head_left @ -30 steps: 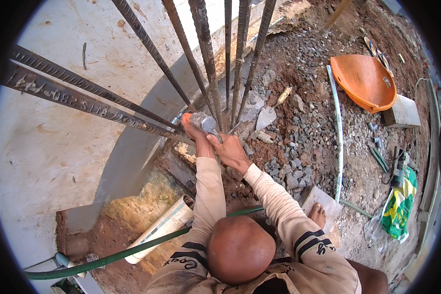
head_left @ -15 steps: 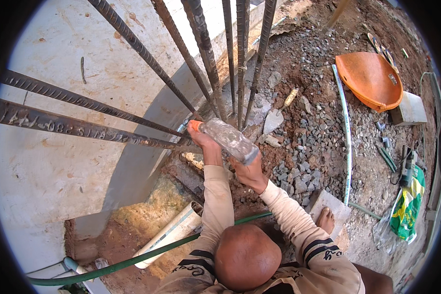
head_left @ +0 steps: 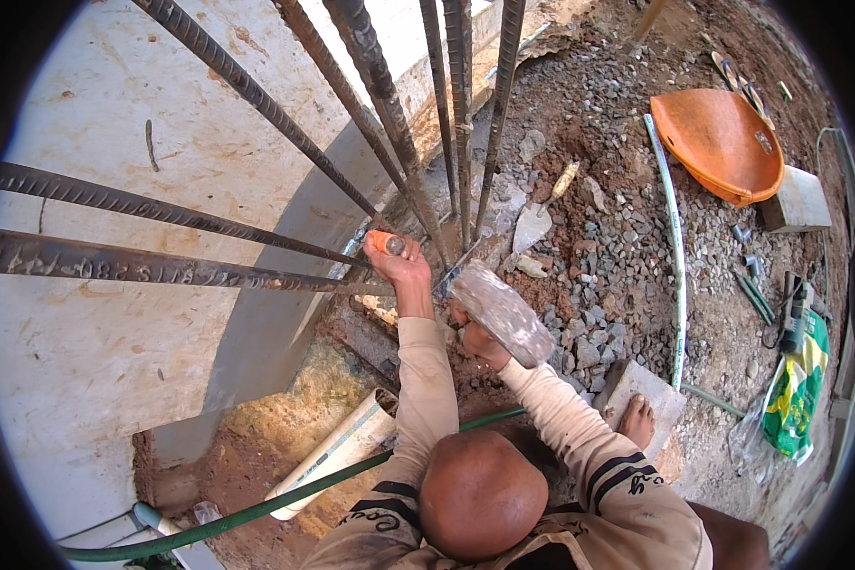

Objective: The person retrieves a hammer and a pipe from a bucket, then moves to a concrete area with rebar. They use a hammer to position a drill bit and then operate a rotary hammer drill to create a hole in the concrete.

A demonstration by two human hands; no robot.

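Note:
My left hand (head_left: 408, 268) is closed round the orange grip of a chisel (head_left: 384, 241), its round metal end facing up. It is low among upright ribbed steel bars (head_left: 266, 123), beside a pale wall. My right hand (head_left: 484, 344) is closed below a hammer (head_left: 503, 313) with a long, worn, grey-brown block head. The head hides the handle and most of my right fingers. Hammer and chisel are apart, the hammer to the right. The chisel's lower end is hidden behind my left hand.
A pointing trowel (head_left: 534, 226) lies on gravel. To the right are a pale pipe (head_left: 673, 252), an orange basin (head_left: 720, 142), a concrete block (head_left: 796, 201) and a green-yellow bag (head_left: 796, 394). A green hose (head_left: 285, 489) crosses a cream pipe (head_left: 337, 451) at lower left.
The hammer has swung right and towards me, away from the chisel's end, uncovering it. My right hand has moved slightly nearer me; my left hand keeps its hold.

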